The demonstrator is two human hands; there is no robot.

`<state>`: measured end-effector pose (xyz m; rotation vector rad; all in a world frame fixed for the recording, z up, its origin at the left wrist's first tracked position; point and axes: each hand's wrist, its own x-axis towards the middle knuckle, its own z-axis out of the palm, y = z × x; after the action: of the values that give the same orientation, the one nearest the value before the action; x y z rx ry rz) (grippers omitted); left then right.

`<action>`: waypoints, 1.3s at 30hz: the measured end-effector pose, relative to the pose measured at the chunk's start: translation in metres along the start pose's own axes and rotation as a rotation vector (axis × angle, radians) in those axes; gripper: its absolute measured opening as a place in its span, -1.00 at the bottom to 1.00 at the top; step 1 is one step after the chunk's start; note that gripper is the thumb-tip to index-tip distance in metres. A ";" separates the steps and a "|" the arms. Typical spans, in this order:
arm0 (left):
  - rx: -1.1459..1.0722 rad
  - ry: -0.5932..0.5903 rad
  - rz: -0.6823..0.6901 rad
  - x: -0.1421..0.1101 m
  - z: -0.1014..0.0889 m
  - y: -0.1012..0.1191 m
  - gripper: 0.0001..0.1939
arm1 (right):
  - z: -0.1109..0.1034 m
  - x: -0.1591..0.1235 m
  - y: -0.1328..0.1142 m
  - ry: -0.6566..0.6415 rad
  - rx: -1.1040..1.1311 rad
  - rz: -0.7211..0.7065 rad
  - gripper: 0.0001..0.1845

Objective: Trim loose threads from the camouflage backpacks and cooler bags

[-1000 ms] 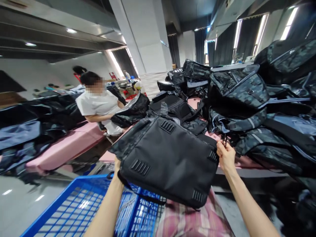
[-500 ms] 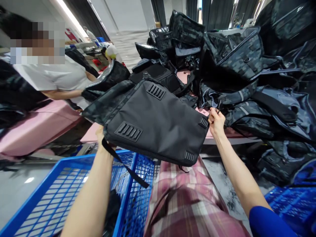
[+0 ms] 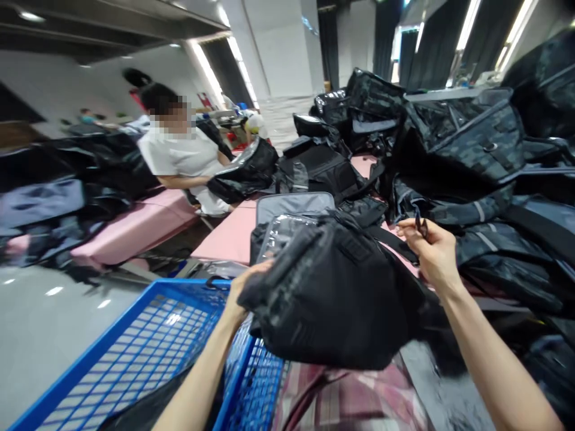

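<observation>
A black backpack (image 3: pixel 345 299) with a dark camouflage edge hangs tilted before me, blurred by motion. Its grey-lined flap (image 3: pixel 294 203) stands up at the far side. At the bag's left edge my left hand (image 3: pixel 251 284) is closed on the fabric, its fingers partly hidden behind it. My right hand (image 3: pixel 431 248), off the bag's right side, is closed around small dark thread snips (image 3: pixel 421 226), whose tips point upward.
Camouflage bags (image 3: pixel 476 131) are heaped on the pink table (image 3: pixel 224 236) ahead and to the right. A blue plastic basket (image 3: pixel 148 335) stands at lower left, with dark material inside. Across the table a person in white (image 3: pixel 179 152) handles another bag.
The backpack has turned and crumpled, its flat black panel with ribbed feet now tipped toward me. My right hand has come off its lower corner. The view has swung left and up.
</observation>
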<state>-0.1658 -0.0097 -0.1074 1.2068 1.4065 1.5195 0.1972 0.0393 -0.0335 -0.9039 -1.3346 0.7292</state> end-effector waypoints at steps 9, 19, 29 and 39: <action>0.342 -0.325 0.008 -0.058 -0.035 -0.010 -0.76 | 0.073 -0.009 -0.022 -0.862 -0.264 -0.063 -0.83; 0.398 -0.638 0.569 -0.044 0.050 0.061 -0.67 | 0.071 -0.049 -0.037 -0.977 0.014 0.179 -0.79; 0.016 -0.427 0.753 -0.106 0.076 0.079 -0.67 | 0.012 -0.052 -0.067 -0.785 -0.312 -0.005 -0.71; 0.019 -0.407 0.825 -0.117 0.085 0.078 -0.70 | 0.019 -0.056 -0.111 -1.426 -0.550 -0.333 -0.81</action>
<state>-0.0439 -0.1044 -0.0518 2.1237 0.6649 1.6180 0.1659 -0.0602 0.0363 -0.4491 -2.9684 0.7439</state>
